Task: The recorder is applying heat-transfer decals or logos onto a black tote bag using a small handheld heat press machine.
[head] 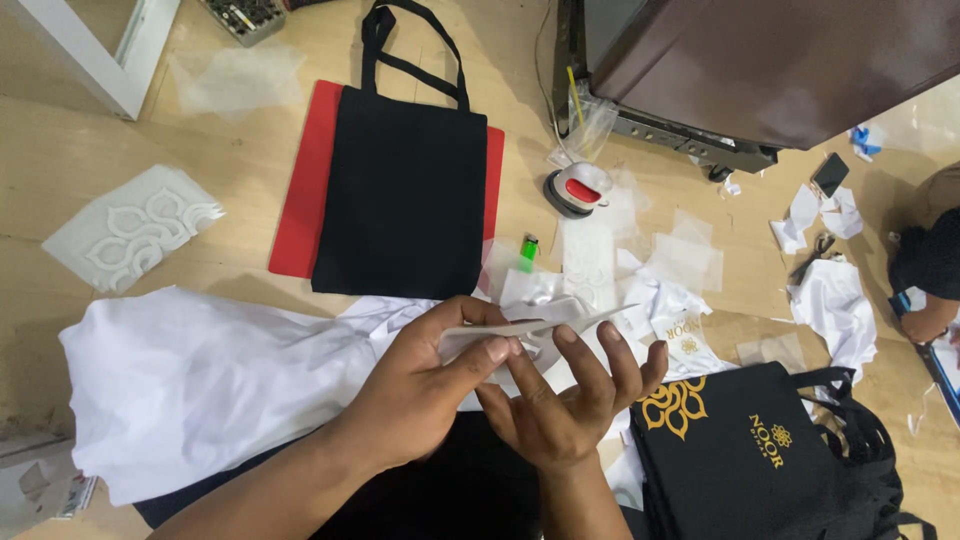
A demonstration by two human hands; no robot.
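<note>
My left hand (pixel 425 385) and my right hand (pixel 570 395) meet in the lower middle of the head view. Together they hold a thin white sheet (pixel 545 322), seen almost edge-on. My left thumb and fingers pinch its near side. The fingers of my right hand spread flat beneath it, palm up. Beyond my hands a plain black tote bag (pixel 400 190) lies flat on a red mat (pixel 305 185). A stack of black tote bags with a gold flower print (pixel 745 445) sits by my right hand.
White cloth (pixel 200 380) covers the floor at left. A small red-and-white mini heat press (pixel 578 190) and a green lighter (pixel 528 250) lie near scattered white film scraps (pixel 680 260). A dark cabinet (pixel 760 70) stands at top right. Another person's arm (pixel 925 300) shows at the right edge.
</note>
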